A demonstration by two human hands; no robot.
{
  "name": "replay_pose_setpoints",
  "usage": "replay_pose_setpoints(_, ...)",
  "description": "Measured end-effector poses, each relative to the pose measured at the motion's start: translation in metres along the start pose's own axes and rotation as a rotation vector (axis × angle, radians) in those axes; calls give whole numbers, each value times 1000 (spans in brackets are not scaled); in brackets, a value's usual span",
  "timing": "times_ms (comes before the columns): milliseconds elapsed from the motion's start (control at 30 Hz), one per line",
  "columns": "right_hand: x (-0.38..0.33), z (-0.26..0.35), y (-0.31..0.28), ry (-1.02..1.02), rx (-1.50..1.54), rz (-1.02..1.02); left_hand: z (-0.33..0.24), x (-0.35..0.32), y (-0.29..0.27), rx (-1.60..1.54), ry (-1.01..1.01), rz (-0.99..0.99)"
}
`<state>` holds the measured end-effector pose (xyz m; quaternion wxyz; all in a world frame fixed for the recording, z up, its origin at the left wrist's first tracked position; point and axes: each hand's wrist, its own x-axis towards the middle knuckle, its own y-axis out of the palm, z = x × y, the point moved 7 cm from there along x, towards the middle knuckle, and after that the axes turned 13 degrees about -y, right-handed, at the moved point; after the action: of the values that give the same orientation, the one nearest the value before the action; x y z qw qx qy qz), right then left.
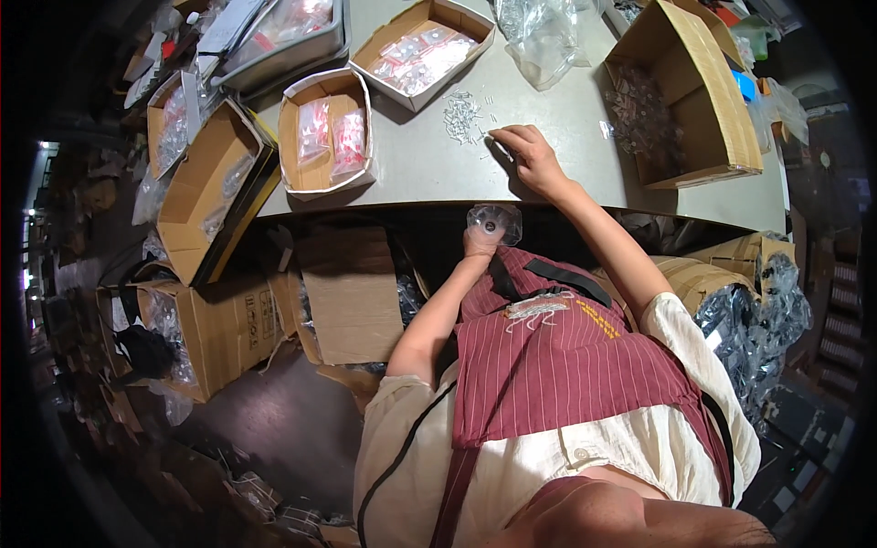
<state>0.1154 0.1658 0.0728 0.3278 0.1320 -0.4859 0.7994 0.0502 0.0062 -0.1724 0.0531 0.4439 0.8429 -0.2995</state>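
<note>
At the table's near edge, my left hand (pixel 479 245) is closed on a small clear plastic bag (pixel 508 217). Inside the bag shows a round, pale part (pixel 490 226) with a dark centre. My right hand (pixel 533 161) is over the tabletop, its fingertips drawn together beside a loose pile of small silvery screw-like pieces (pixel 462 117). A few strays lie near those fingertips. Whatever the fingers pinch is too small to make out.
Beyond the pile, a white-rimmed box (pixel 408 96) holds packed bags, and another box (pixel 286 151) stands left of it. A large carton (pixel 722 100) with many small clear pieces lies at right. Clear bags (pixel 545 55) lie at the back; a grey bin (pixel 279 62) stands far left.
</note>
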Motion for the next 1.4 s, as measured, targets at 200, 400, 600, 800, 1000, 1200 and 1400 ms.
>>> replay_pose_setpoints(200, -2, -1, 0, -67, 2, 66, 1, -2, 1, 15, -24, 22)
replay_pose_setpoints(400, -22, -28, -14, 184, 143, -180, 5, 0, 2, -9, -62, 43)
replay_pose_setpoints(600, -25, -12, -17, 68, -68, -127, 4, 0, 3, -17, -71, 53)
replay_pose_setpoints(800, -22, 8, -12, -39, -110, -49, -2, -2, 1, -8, -13, 22)
replay_pose_setpoints(1000, -34, 46, -2, -102, 30, 43, -10, 4, 1, -47, 70, 79)
replay_pose_setpoints(1200, -43, 56, 3, 29, 372, 44, -15, 0, 1, 199, 61, 84)
replay_pose_setpoints(1400, -7, -7, -3, 188, 81, -89, 3, 1, 6, -44, 19, 4)
